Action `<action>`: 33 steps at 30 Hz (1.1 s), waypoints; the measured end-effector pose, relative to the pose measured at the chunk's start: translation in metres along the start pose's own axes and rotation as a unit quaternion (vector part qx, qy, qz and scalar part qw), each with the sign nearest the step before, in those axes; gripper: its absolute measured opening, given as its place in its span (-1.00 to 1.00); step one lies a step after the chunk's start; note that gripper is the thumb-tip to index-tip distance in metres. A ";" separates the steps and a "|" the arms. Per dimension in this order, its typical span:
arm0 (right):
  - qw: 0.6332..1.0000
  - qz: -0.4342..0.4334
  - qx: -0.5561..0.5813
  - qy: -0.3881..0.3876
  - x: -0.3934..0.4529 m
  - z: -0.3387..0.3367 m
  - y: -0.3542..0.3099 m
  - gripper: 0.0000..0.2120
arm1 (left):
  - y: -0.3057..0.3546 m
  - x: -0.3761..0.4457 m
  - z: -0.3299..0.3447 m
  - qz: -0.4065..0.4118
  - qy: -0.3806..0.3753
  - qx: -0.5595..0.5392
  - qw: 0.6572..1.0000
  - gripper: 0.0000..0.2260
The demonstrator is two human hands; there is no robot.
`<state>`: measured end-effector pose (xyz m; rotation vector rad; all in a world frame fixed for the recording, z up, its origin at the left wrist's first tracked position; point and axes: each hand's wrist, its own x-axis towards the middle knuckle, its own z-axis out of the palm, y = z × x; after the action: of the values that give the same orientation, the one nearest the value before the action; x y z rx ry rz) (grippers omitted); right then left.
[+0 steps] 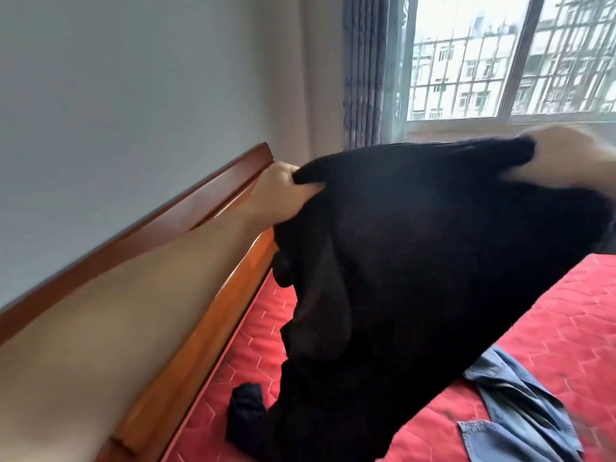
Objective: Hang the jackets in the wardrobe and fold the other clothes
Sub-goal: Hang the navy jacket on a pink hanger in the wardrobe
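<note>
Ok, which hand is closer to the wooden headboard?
Left. The left hand grips the black garment right beside the headboard; the right hand is near the window.

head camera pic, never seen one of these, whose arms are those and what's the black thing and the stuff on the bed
There is no machine here. A person wears a camera on the head, looking forward and down, so the arms you see are their own. The left hand and the right hand each have a closed grip on the top edge of a black garment, held up spread out over a bed with a red mattress. What kind of garment it is can't be told. On the mattress lie a blue denim garment and a small dark bundle. Behind are a wooden headboard, a curtain and a barred window.
</note>
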<state>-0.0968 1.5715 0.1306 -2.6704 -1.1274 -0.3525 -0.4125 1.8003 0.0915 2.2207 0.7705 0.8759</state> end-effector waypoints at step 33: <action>0.917 -0.270 0.245 -0.159 -0.095 0.024 -0.152 -0.76 | 0.066 -0.033 0.024 0.109 -0.231 -0.004 0.967 -0.87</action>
<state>-0.2683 1.6183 0.0952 -1.9863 -1.7711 0.2722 -0.3965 1.7278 0.1123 2.4017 0.3054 0.4220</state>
